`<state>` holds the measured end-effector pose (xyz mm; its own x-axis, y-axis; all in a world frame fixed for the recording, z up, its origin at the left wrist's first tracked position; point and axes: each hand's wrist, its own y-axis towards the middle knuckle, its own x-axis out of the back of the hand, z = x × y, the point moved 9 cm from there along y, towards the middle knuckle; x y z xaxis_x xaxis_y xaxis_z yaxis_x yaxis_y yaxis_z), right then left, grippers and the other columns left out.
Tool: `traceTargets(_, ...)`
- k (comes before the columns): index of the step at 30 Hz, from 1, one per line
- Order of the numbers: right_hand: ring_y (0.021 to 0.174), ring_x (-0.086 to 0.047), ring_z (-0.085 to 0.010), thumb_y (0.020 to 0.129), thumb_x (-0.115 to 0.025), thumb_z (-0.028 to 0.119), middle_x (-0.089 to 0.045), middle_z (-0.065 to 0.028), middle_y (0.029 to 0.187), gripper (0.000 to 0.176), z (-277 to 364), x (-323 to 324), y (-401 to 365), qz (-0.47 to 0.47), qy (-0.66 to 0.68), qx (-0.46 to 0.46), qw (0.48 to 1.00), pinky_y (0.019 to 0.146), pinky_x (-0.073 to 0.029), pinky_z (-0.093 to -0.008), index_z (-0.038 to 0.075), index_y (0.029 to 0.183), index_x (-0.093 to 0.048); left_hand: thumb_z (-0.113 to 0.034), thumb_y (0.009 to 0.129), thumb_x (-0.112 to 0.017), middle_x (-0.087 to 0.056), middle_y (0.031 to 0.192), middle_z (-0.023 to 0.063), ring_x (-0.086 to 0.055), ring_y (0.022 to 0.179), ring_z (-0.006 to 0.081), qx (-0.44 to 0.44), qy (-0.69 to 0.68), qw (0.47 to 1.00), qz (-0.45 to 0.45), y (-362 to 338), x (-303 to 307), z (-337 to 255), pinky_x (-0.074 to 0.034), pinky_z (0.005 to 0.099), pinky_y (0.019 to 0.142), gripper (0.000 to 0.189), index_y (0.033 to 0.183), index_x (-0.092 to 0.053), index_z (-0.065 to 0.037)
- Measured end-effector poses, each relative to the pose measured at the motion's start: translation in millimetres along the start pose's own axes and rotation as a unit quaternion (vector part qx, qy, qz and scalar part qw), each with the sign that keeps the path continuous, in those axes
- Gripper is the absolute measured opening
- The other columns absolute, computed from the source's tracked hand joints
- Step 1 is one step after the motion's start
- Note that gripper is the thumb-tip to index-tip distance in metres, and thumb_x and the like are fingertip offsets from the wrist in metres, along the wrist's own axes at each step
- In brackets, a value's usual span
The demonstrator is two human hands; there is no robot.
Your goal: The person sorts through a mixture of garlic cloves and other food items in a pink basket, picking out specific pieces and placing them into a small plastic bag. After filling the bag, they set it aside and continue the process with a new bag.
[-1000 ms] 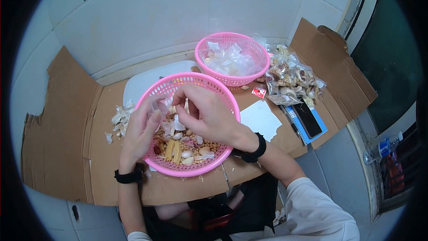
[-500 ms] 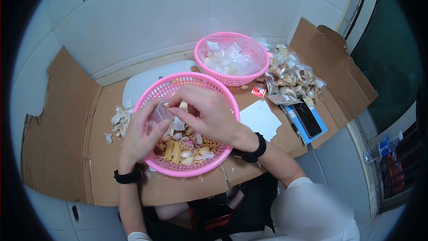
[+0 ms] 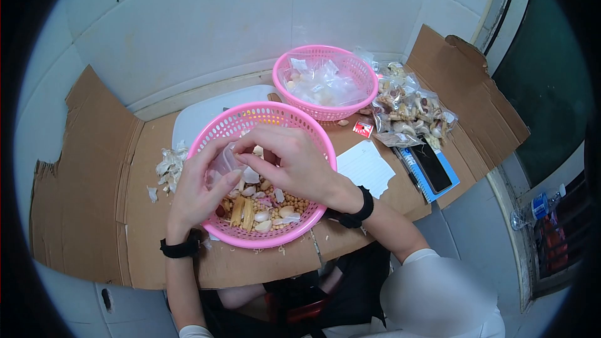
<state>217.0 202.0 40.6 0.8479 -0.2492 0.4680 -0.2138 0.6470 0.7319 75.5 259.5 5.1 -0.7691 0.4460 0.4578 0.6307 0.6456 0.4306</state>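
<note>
Over the pink basket (image 3: 270, 241), my left hand (image 3: 196, 191) grips a clear bag (image 3: 223, 161); my right hand (image 3: 294, 164) pinches its rim.

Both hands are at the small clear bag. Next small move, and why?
Probably ease the pinched fingertips of the right hand into the small clear bag and let go: the left hand holds it over the near pink basket, with those fingertips at its mouth.

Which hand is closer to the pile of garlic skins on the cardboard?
Left. The left hand is just right of the garlic skins, at the near pink basket's left rim; the right hand is farther right, over the basket's middle.
</note>
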Motion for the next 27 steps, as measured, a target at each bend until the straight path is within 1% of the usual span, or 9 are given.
traceTargets(8,0.061,-0.062,-0.0125,0.095,-0.072,0.006,-0.071,-0.0056,0.086,0.015,0.0,0.8,0.9,-0.008,0.009,-0.01,1.0,0.055,-0.047,-0.0286,0.002,0.109,-0.071,-0.027,0.093,-0.072,-0.07,0.116,0.0123,-0.067,0.109,0.0201,-0.007,0.0,1.0,0.002,0.4,-0.5,-1.2,-0.052,0.0361,0.096,0.054,0.139,-0.059,0.0)
traceTargets(12,0.059,-0.059,-0.0111,0.097,-0.07,0.008,-0.068,-0.0054,0.08,0.009,6.2,11.8,4.7,-0.05,0.03,-0.039,0.998,0.054,-0.044,-0.0282,0.001,0.102,-0.07,-0.029,0.102,-0.064,-0.071,0.113,0.0112,-0.066,0.1,0.0178,0.034,-0.018,0.999,-0.021,-1.4,1.4,8.2,-0.052,0.0349,0.091,0.046,0.138,-0.058,-0.001)
traceTargets(15,0.058,-0.06,-0.0176,0.098,-0.068,0.014,-0.068,-0.0084,0.077,0.014,-9.6,10.1,0.5,-0.045,-0.003,-0.074,0.996,0.054,-0.045,-0.0326,0.001,0.093,-0.069,-0.035,0.109,-0.053,-0.068,0.117,0.0101,-0.064,0.101,0.0156,0.05,-0.009,0.998,-0.031,-1.6,4.5,10.0,-0.052,0.0333,0.092,0.046,0.14,-0.057,-0.001)
traceTargets(17,0.062,-0.066,-0.0282,0.096,-0.068,0.02,-0.07,-0.0126,0.078,0.021,-14.8,-7.0,-3.6,0.055,-0.096,-0.073,0.991,0.059,-0.05,-0.0418,0.001,0.088,-0.069,-0.04,0.112,-0.046,-0.065,0.121,0.0094,-0.063,0.106,0.0144,0.046,0.006,0.999,-0.027,-1.0,5.0,9.5,-0.051,0.0325,0.095,0.05,0.142,-0.055,-0.001)
traceTargets(18,0.062,-0.066,-0.0282,0.096,-0.068,0.02,-0.07,-0.0126,0.078,0.021,-16.6,-7.7,-5.6,0.055,-0.095,-0.073,0.991,0.059,-0.05,-0.0418,0.001,0.088,-0.069,-0.043,0.112,-0.045,-0.065,0.121,0.009,-0.063,0.104,0.0143,0.045,0.002,0.999,-0.03,-0.7,5.4,10.9,-0.051,0.0318,0.094,0.053,0.142,-0.055,-0.001)
traceTargets(20,0.073,-0.07,-0.0362,0.093,-0.069,0.021,-0.073,-0.0157,0.084,0.02,-37.2,-44.7,-27.5,0.281,-0.152,-0.141,0.937,0.069,-0.053,-0.0484,0.002,0.091,-0.072,-0.046,0.112,-0.044,-0.065,0.121,0.0085,-0.063,0.103,0.0141,0.045,-0.003,0.998,-0.033,-0.8,5.6,12.4,-0.051,0.0312,0.092,0.055,0.142,-0.055,-0.001)
traceTargets(21,0.073,-0.07,-0.0362,0.093,-0.069,0.021,-0.073,-0.0157,0.084,0.02,-39.7,-46.5,-32.8,0.281,-0.152,-0.141,0.937,0.069,-0.053,-0.0484,0.002,0.091,-0.072,-0.047,0.112,-0.044,-0.065,0.121,0.0085,-0.063,0.101,0.0141,0.046,-0.008,0.998,-0.032,-1.0,5.0,12.9,-0.051,0.0309,0.092,0.056,0.142,-0.055,-0.001)
traceTargets(23,0.08,-0.073,-0.0384,0.086,-0.069,0.016,-0.072,-0.0204,0.081,0.018,-40.9,-65.3,-52.7,0.382,-0.132,-0.129,0.906,0.076,-0.058,-0.0491,0.0,0.084,-0.075,-0.048,0.112,-0.043,-0.065,0.121,0.0084,-0.063,0.099,0.014,0.046,-0.013,0.998,-0.031,-1.1,4.9,13.8,-0.051,0.0306,0.092,0.056,0.142,-0.055,-0.001)
traceTargets(27,0.082,-0.073,-0.0393,0.083,-0.068,0.012,-0.073,-0.0205,0.081,0.014,-35.3,-62.3,-48.1,0.374,-0.096,-0.119,0.915,0.077,-0.058,-0.0491,0.001,0.084,-0.076,-0.049,0.112,-0.043,-0.065,0.124,0.0097,-0.065,0.103,0.0152,0.045,-0.012,0.999,-0.026,-1.5,5.5,14.3,-0.051,0.0313,0.092,0.057,0.142,-0.055,-0.002)
